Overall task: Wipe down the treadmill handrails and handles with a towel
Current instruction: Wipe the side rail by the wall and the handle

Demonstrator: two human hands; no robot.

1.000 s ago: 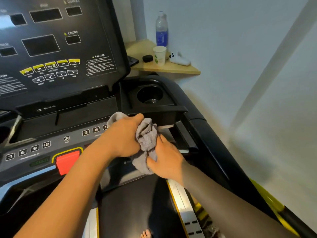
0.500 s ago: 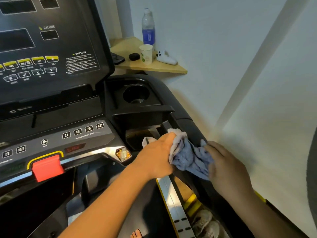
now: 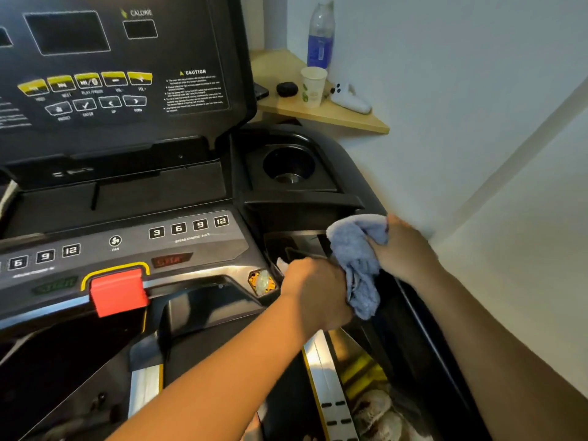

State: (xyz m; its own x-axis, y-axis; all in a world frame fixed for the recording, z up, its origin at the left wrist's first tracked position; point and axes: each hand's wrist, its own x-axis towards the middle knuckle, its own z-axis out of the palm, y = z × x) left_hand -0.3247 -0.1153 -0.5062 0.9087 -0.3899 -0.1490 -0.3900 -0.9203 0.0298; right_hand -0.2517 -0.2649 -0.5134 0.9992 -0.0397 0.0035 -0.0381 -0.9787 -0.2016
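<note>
Head view: both hands hold the towel against the top end of the right handrail, at about 3 o'clock from the red stop tab and 6 o'clock from the cup holder. The right hand has its fingers curled round the towel's upper bunch, pressing it onto the rail where it meets the console, probably so the cloth wraps the bar for a stroke down its length. The left hand is closed in a fist on the lower folds, likely keeping the loose tail gathered and out of the way. The towel is pale blue-grey terry, crumpled, its tail hanging at 6 o'clock below the hands. The rail is glossy black, running toward 5 o'clock. A shelf sits at 12 o'clock.
</note>
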